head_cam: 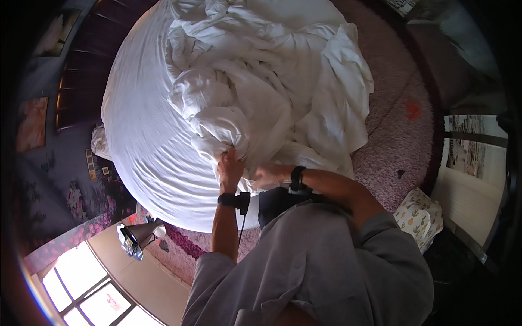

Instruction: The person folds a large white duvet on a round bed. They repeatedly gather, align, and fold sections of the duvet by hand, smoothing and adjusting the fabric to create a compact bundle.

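A rumpled white duvet [261, 89] lies in a heap on a round bed covered with a white fitted sheet [142, 122]. At the near side of the heap, my left hand [231, 169] grips a bunched fold of the duvet, its fingertips partly hidden in the cloth. My right hand [270, 175] is just to the right, close against the duvet's near edge. Motion blurs it, and whether its fingers hold cloth cannot be made out. Each wrist wears a black strap, and a cable runs from the left one.
Pinkish carpet [401, 122] with a dark border surrounds the bed. A purple padded headboard [85, 61] curves along the left. Towards the lower left stands a shiny metal cone-shaped object [140, 236], near a bright window [89, 285]. A cactus-print fabric item [420, 218] sits at right.
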